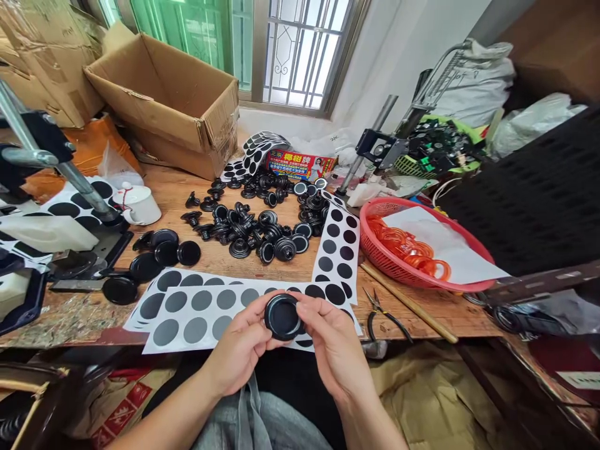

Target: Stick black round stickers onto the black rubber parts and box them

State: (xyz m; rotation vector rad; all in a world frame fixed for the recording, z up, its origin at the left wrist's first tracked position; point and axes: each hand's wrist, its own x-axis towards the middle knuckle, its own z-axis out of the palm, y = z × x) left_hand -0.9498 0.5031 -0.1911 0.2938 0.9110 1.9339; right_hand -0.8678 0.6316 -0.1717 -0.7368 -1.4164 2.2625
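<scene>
Between my two hands is a black round knob (282,317), its dished face turned up towards me. My left hand (241,347) is closed on the knob's left edge, and the fingers of my right hand (332,334) pinch its right edge. Under and just beyond the hands lie white sheets of round dark stickers (213,315). Another sticker strip (322,261) runs back along the right. Farther off, a heap of black knobs (253,230) spreads over the wooden table (164,181). Several flat black knobs (166,252) lie to the left.
A hand press (84,184) and a white cup (142,205) stand left. Rightward are pliers (382,315), a wooden stick (410,303) and a red basket (422,275) holding orange rings (405,242). An open cardboard box (164,115) sits at the back, near a second press stand (372,147).
</scene>
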